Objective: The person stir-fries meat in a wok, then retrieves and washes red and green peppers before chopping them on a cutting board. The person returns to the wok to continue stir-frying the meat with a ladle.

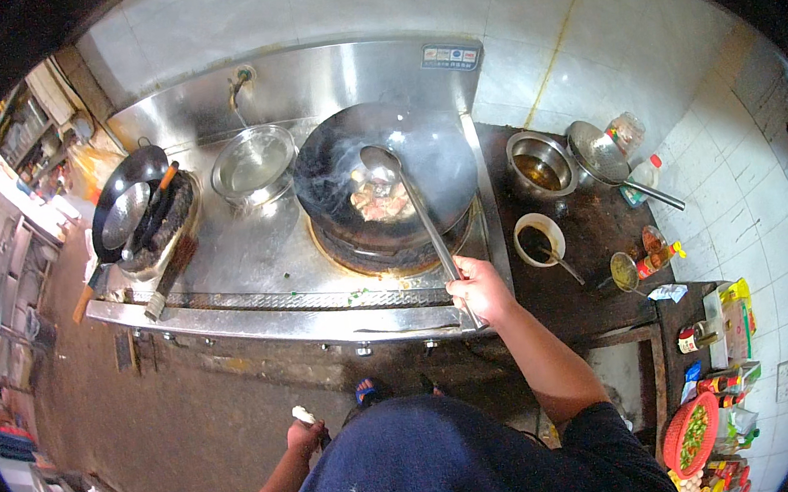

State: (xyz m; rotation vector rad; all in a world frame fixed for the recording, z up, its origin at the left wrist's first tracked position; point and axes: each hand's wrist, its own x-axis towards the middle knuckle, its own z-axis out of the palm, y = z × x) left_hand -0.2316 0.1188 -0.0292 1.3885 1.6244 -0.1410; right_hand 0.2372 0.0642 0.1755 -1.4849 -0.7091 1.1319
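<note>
My right hand (479, 290) is closed around the handle of a long metal ladle (427, 221). The ladle's bowl rests in a large black wok (339, 201), by pieces of pale pinkish meat (386, 206). Smoke or steam rises from the wok, which sits on the right burner ring. Down by my left side, my left hand (306, 437) grips a whitish cloth (303, 415); most of the cloth is hidden in the fist.
Left of the wok stands a metal pot of liquid (220, 185); farther left, a second wok (105, 204) holds a strainer. On the right counter are an oil pot (515, 175), a bowl of dark sauce (555, 229), a skimmer (598, 149) and bottles. A red basket (675, 458) holds cut vegetables.
</note>
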